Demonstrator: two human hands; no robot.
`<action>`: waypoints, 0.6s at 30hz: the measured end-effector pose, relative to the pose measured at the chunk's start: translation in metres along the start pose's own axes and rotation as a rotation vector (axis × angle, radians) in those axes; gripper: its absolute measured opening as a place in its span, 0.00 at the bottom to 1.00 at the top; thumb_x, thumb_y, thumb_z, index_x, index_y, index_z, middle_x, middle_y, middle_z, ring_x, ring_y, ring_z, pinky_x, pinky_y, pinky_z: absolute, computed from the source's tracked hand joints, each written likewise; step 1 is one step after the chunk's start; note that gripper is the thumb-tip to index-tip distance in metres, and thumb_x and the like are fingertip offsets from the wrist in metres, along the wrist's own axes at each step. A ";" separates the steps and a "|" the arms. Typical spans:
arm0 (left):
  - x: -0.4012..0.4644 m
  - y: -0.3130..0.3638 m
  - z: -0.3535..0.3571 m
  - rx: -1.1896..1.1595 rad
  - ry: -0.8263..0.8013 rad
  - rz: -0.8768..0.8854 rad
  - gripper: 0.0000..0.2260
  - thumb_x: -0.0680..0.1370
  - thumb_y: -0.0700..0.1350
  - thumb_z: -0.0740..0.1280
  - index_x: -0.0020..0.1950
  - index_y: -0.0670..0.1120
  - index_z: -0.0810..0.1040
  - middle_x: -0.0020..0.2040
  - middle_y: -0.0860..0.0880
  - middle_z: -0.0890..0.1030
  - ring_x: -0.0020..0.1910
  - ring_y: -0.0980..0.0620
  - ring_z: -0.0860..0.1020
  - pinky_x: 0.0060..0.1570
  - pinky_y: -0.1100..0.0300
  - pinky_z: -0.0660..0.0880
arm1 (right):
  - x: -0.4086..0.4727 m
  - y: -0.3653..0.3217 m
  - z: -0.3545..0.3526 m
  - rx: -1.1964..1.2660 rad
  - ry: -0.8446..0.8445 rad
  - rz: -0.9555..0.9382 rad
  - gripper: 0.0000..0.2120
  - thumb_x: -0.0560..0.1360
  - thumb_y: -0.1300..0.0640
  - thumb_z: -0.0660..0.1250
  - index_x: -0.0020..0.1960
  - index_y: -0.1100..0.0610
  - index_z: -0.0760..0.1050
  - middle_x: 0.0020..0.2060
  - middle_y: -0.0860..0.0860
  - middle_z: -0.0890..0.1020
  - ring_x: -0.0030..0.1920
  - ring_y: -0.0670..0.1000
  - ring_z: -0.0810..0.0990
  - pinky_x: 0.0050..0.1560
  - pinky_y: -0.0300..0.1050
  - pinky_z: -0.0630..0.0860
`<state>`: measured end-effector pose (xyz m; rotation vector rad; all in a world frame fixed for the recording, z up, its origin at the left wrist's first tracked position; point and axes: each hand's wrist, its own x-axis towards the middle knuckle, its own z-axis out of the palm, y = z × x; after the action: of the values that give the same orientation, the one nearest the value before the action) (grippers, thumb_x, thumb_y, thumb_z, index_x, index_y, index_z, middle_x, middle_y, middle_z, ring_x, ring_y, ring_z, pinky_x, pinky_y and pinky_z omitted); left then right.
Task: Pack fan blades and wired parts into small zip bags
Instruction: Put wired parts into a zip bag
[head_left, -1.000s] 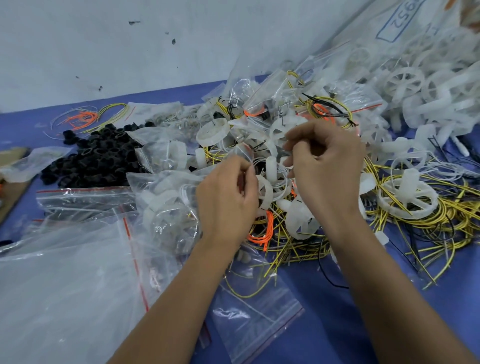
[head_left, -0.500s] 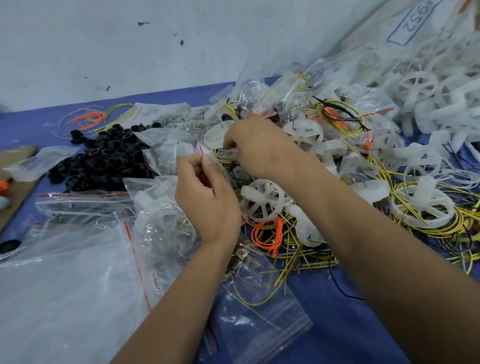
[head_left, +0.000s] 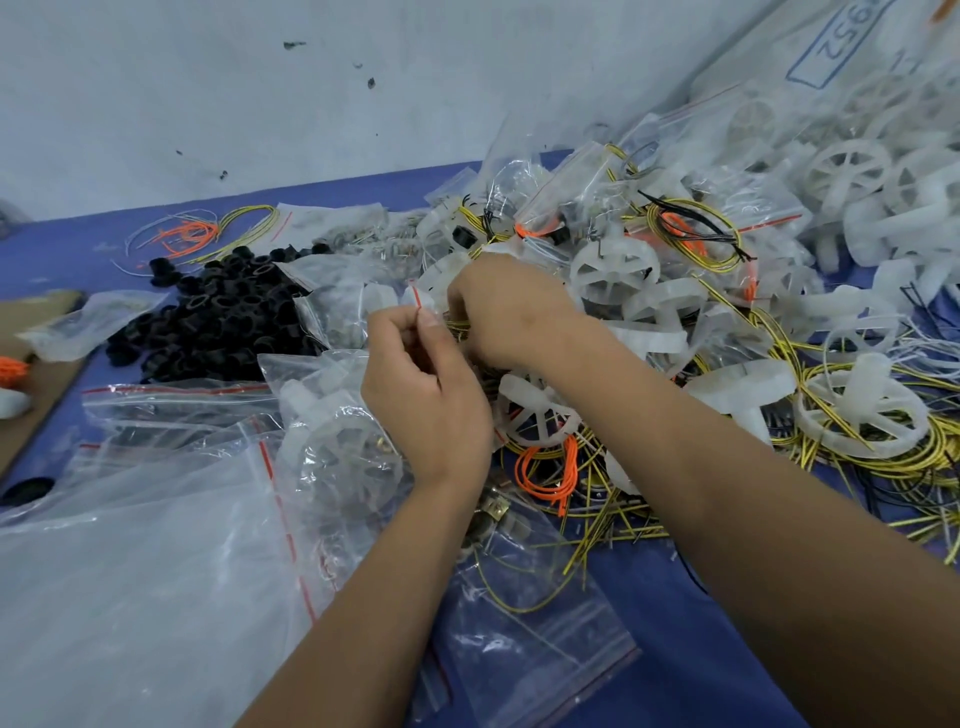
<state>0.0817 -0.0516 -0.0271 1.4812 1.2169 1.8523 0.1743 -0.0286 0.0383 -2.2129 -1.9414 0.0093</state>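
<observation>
While the left hand (head_left: 423, 395) pinches a small zip bag (head_left: 415, 301) by its red-lined top, the right hand (head_left: 506, 312) grips the same bag; both work mid-table (head_left: 779, 691), beside white fan blades (head_left: 540, 415). Black rings (head_left: 218, 317) lie toward the left edge

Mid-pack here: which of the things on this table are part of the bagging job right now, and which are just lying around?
In the job:
left hand, pinching the small zip bag
right hand, at that bag
white fan blades
yellow wires

Lying about:
black rings
cardboard
large clear bag
</observation>
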 end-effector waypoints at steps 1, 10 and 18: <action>0.000 0.000 0.000 0.000 -0.001 0.004 0.06 0.83 0.43 0.63 0.46 0.46 0.73 0.35 0.58 0.75 0.35 0.58 0.74 0.37 0.60 0.71 | -0.001 0.004 -0.004 0.050 0.002 0.009 0.07 0.74 0.54 0.72 0.50 0.54 0.83 0.46 0.52 0.83 0.47 0.55 0.82 0.45 0.46 0.79; -0.001 -0.001 0.000 -0.016 -0.020 0.006 0.06 0.83 0.44 0.62 0.46 0.48 0.73 0.35 0.64 0.76 0.35 0.60 0.74 0.37 0.64 0.70 | -0.015 0.040 -0.027 0.449 0.144 -0.003 0.04 0.71 0.54 0.79 0.43 0.53 0.87 0.34 0.44 0.83 0.35 0.38 0.79 0.39 0.28 0.72; -0.001 -0.001 0.001 -0.023 -0.023 0.002 0.06 0.83 0.43 0.63 0.46 0.48 0.73 0.35 0.59 0.75 0.35 0.59 0.75 0.38 0.65 0.71 | -0.017 0.053 -0.035 0.743 0.412 0.064 0.06 0.81 0.60 0.67 0.48 0.61 0.80 0.36 0.52 0.85 0.25 0.39 0.74 0.30 0.31 0.67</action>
<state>0.0830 -0.0515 -0.0281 1.4880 1.1804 1.8397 0.2286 -0.0565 0.0625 -1.6187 -1.3434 0.2257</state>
